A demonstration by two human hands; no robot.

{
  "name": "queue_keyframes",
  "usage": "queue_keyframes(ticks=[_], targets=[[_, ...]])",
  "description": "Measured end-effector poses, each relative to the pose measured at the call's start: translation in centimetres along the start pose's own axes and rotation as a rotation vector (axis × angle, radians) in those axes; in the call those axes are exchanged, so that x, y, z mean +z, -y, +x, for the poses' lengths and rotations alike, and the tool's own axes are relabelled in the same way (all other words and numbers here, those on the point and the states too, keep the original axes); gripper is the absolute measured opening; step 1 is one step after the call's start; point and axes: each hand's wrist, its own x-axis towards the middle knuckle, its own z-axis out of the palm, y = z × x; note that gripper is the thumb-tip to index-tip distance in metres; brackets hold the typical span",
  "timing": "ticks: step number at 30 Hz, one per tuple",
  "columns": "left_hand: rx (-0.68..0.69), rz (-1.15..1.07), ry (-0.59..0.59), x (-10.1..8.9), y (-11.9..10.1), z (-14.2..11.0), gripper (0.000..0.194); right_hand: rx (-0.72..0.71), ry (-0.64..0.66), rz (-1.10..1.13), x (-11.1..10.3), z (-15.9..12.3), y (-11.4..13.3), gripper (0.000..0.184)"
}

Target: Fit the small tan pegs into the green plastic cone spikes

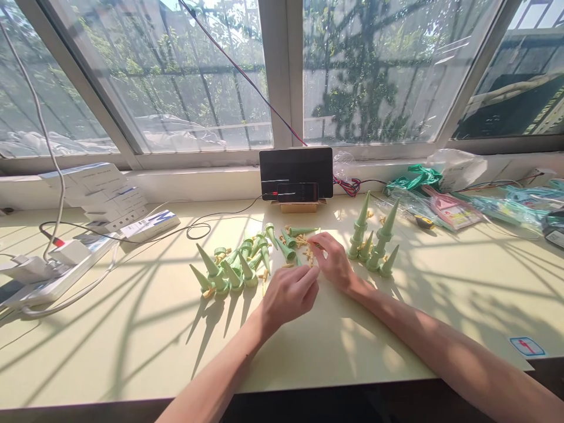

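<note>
My left hand (288, 294) rests on the pale yellow table (132, 341) with its fingers curled inward; what they hold, if anything, is hidden. My right hand (331, 254) reaches into a scatter of small tan pieces (302, 241) and pinches at one with thumb and forefinger. Loose green cone-shaped spikes (268, 241) lie among the tan pieces. A row of green spikes (224, 273) stands upright to the left of my hands. Another cluster of upright green spikes (374, 238) stands to the right.
A black tablet (296, 170) with a phone (297, 191) on a stand sits by the window sill. A white power strip (48, 273) with cables lies at the left, papers (99, 191) behind it. Plastic packets (449, 208) crowd the back right.
</note>
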Motion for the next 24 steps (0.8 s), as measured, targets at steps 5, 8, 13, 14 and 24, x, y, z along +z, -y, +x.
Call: queue_keyframes(ticks=[5, 8, 13, 14, 24], targets=[[-0.023, 0.098, -0.034, -0.9, 0.3, -0.2, 0.016, -0.024, -0.01, 0.016, 0.3, -0.1, -0.1, 0.018], [-0.13, 0.204, -0.096, -2.8, 0.4, 0.2, 0.016, -0.004, -0.018, 0.048, 0.5, -0.1, -0.2, 0.017], [-0.441, 0.306, -0.221, -8.5, 1.0, 1.4, 0.009, -0.009, -0.015, 0.043, 0.6, -0.2, -0.3, 0.019], [-0.506, 0.326, -0.21, -9.5, 1.2, 1.5, 0.01, -0.005, -0.013, 0.042, 0.7, -0.2, -0.3, 0.019], [-0.58, 0.393, -0.135, -11.7, 1.5, 1.4, 0.011, 0.029, 0.003, 0.084, 0.8, -0.4, -0.3, 0.019]])
